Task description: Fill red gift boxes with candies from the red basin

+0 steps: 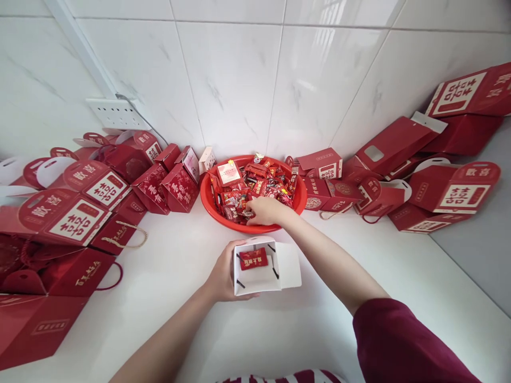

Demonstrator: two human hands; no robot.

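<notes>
My left hand [222, 271] is wrapped around the side of a small box [257, 289] with a white inside. Its lid flap [290, 266] stands out to the right, and dark cord ends show on its inner walls. In the box lies one red candy packet [254, 259]. Beyond it, a red plastic basin [251, 228] is full of wrapped candies [261, 186]. My right hand [265, 211] reaches over the basin's front rim, fingers curled down among the candies. What those fingertips pinch, if anything, is hidden.
Red gift boxes [77, 221] crowd the left side, two smaller ones [181, 189] beside the basin. More red boxes [455, 189] are stacked at the right. A tiled wall [231, 80] with a socket strip [117, 113] rises behind the white tabletop [167, 266].
</notes>
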